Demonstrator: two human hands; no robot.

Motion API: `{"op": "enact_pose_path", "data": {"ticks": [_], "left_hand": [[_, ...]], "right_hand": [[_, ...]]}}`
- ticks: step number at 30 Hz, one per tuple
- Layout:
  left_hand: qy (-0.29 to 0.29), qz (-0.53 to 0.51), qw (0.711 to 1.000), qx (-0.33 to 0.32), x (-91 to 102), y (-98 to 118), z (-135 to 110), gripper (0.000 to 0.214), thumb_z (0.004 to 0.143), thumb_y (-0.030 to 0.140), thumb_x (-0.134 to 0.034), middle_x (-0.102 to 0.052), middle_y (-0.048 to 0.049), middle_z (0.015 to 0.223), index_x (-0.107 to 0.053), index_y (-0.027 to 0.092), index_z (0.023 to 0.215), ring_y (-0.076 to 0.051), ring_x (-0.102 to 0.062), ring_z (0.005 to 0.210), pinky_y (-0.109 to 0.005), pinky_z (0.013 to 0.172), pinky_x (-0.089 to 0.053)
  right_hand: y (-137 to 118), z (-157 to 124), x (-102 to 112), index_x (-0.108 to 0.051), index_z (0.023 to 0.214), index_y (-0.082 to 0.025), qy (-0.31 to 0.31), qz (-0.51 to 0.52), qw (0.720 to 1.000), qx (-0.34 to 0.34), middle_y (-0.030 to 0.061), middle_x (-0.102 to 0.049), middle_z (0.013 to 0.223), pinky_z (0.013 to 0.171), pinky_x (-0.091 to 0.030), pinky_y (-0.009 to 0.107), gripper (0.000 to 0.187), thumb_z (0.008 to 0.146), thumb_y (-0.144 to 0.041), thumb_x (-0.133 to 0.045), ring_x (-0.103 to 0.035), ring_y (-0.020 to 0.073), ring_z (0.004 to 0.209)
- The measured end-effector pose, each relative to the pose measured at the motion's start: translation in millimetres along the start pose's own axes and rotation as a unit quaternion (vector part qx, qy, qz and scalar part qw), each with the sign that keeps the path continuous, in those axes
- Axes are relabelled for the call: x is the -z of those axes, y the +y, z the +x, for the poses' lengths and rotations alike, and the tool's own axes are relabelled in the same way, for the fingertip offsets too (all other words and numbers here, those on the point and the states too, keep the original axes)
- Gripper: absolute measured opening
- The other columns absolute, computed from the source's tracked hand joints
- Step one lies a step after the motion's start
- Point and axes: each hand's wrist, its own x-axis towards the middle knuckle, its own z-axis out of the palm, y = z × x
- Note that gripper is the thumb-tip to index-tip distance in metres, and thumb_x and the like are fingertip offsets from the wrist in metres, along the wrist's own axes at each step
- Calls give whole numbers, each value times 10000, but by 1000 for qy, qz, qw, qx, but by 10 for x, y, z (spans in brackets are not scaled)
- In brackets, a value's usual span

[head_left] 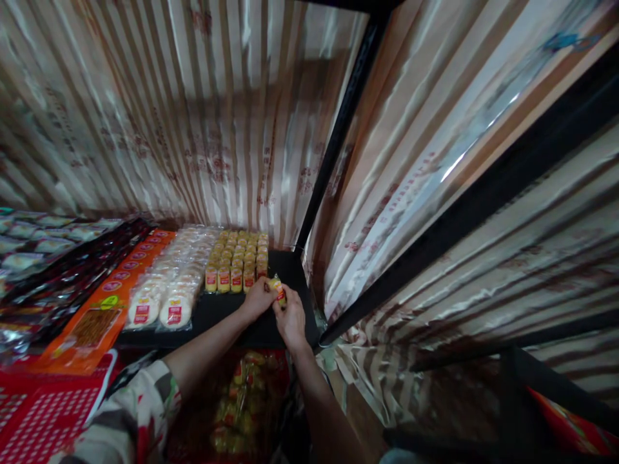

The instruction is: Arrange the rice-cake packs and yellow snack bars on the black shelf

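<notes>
Both my hands meet over the black shelf (pixel 290 264) at its right front corner. My left hand (pixel 257 299) and my right hand (pixel 291 317) are closed together on one small yellow snack pack with a red label (pixel 278 289). Just behind it stand several rows of the same small yellow packs (pixel 238 258). To their left lie rows of round white cakes in clear wrap with red labels (pixel 167 290).
Orange snack packs (pixel 104 303) and dark packets (pixel 53 270) lie further left. A red bag of yellow packs (pixel 244 399) sits below my arms. Striped shiny curtains (pixel 193 116) hang behind and to the right, with black frame bars (pixel 338 129) between them.
</notes>
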Motion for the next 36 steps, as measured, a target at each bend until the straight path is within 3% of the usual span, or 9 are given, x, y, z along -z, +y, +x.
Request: {"op": "enact_pose_path", "data": {"ticks": [4, 8, 13, 16, 23, 29, 36], "left_hand": [[19, 59, 997, -43, -85, 225, 235, 278, 761, 144, -535, -663, -73, 957, -548, 150, 1039, -156, -619, 864, -277, 811, -469], [62, 68, 994, -60, -224, 385, 315, 316, 810, 159, -448, -585, -132, 1181, -536, 144, 1113, -211, -542, 1105, -347, 978, -389], [57, -131, 990, -5, -423, 292, 325, 383, 763, 159, -522, -478, -126, 1328, -524, 157, 1145, -245, -340, 1310, -362, 1122, -180], [38, -212, 976, 21, -471, 169, 318, 411, 768, 182, -537, -440, -115, 1367, -499, 164, 1177, -238, -304, 1331, -351, 1136, -137], [34, -229, 971, 60, -415, 95, 354, 409, 813, 218, -483, -358, -113, 1430, -466, 139, 1214, -198, -255, 1357, -298, 1142, -102], [40, -220, 974, 45, -403, 156, 483, 387, 811, 215, -489, -348, -98, 1438, -486, 141, 1190, -195, -186, 1381, -296, 1148, -63], [19, -223, 974, 35, -339, 101, 367, 402, 809, 265, -515, -337, -85, 1450, -513, 163, 1198, -213, -201, 1378, -349, 1153, -55]], "right_hand": [[144, 331, -135, -552, 1156, -110, 52, -4, 996, -74, 147, -602, 1046, 817, -462, 351, 405, 793, -260, -455, -581, 240, 924], [323, 689, -306, -559, 1121, -118, 81, 18, 986, -145, 129, -636, 995, 768, -462, 327, 406, 788, -327, -459, -602, 228, 874], [505, 1082, -533, -538, 1102, -133, 104, 20, 987, -124, 119, -637, 978, 762, -455, 332, 427, 761, -389, -503, -600, 226, 880], [541, 1250, -670, -542, 1072, -154, 110, 10, 986, -125, 113, -626, 939, 713, -455, 329, 401, 752, -396, -530, -602, 227, 836], [570, 1488, -911, -542, 1020, -171, 101, 11, 987, -125, 107, -580, 926, 659, -454, 327, 372, 719, -385, -581, -591, 220, 764], [558, 1642, -992, -514, 961, -199, 77, 17, 989, -122, 83, -584, 927, 655, -451, 309, 320, 724, -404, -578, -593, 206, 767], [528, 1713, -1040, -511, 977, -196, 80, 7, 989, -127, 149, -595, 984, 714, -427, 343, 313, 750, -411, -520, -595, 230, 885]]}}
